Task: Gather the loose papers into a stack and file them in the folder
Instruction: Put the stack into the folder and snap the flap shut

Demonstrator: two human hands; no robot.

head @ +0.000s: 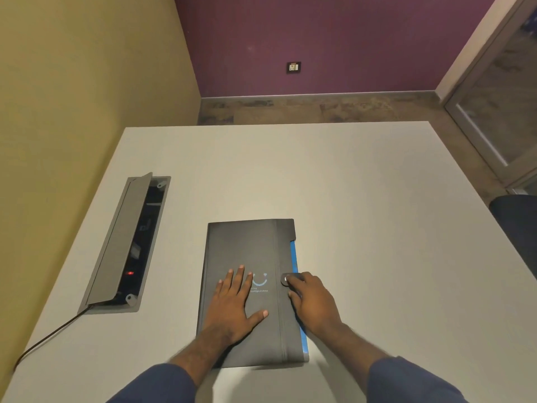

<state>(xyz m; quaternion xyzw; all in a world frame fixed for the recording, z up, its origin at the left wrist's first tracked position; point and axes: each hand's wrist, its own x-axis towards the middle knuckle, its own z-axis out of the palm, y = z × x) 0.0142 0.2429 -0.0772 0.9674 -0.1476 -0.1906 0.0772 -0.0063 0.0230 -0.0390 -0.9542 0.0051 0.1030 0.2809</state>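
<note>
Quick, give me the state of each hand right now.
Left hand: open, flat on the closed dark grey folder.
Right hand: fingers curled at the folder's round snap tab, pinching or pressing it.

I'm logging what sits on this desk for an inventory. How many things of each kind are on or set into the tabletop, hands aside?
Dark grey folder, closed, with a blue edge showing along its right side: 1
Desk power box, lid raised, set into the table: 1
Black cable leading from the box: 1
Loose papers in view: 0
Total: 3
</note>
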